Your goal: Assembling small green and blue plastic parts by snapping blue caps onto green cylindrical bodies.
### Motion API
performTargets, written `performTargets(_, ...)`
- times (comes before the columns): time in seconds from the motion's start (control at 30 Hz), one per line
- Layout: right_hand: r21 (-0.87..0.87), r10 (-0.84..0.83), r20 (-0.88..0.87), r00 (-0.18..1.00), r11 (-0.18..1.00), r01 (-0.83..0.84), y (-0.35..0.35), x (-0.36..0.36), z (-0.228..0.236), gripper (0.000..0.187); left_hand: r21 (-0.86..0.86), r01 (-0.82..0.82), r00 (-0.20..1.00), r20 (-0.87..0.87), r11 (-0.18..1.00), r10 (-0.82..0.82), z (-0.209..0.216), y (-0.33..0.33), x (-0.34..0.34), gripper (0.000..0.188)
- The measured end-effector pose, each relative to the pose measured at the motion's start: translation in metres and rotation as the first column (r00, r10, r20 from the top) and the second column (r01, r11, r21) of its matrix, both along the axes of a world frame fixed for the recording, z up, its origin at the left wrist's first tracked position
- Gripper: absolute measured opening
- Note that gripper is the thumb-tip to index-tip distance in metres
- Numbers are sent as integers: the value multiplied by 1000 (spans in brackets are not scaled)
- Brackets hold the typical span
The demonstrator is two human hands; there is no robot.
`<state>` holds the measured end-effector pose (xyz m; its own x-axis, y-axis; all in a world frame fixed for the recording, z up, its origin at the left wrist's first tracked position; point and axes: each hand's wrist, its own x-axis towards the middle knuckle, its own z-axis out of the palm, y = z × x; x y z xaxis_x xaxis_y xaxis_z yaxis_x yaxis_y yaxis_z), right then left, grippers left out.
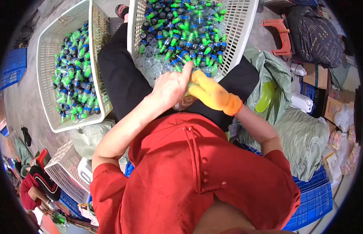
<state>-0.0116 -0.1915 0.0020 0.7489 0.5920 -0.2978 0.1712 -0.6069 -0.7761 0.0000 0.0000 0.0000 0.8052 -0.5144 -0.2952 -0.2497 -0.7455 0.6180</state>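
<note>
My bare left hand (167,90) and my right hand (210,93), in a yellow-orange knitted glove, meet above my lap at the near edge of a white plastic basket (237,33). Both have curled fingers, with the left thumb or forefinger pointing up. Whatever they grip between them is mostly hidden; only a pale, see-through bit shows beside the glove. Heaped in the basket are small capped plastic pieces (185,27) in green, blue and black. Transparent plastic cups or caps (152,62) lie loose at its near left corner, close to my left hand.
On the left stands a second white basket (64,121), filled with similar green-and-blue pieces. Greenish plastic sacks (294,132), a red stool (281,37) and a black bag (314,37) crowd the right side. Another person (33,187) sits at the lower left.
</note>
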Motion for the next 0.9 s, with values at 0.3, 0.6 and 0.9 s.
performTargets(0.3, -402, -116, 155, 981, 900, 170, -48, 119, -21, 31, -29, -304, 761, 593, 952, 261, -107, -57, 75, 19)
performTargets(0.6, -822, 523, 467, 713, 553, 133, -102, 222, -81, 18, -248, -558, 829, -200, 792, 522, -140, -55, 103, 50)
performTargets(0.9, 484, -551, -282, 785, 625, 613, -30, 104, 5, 28, -432, -851, 464, -885, 299, 43, -51, -16, 39, 46)
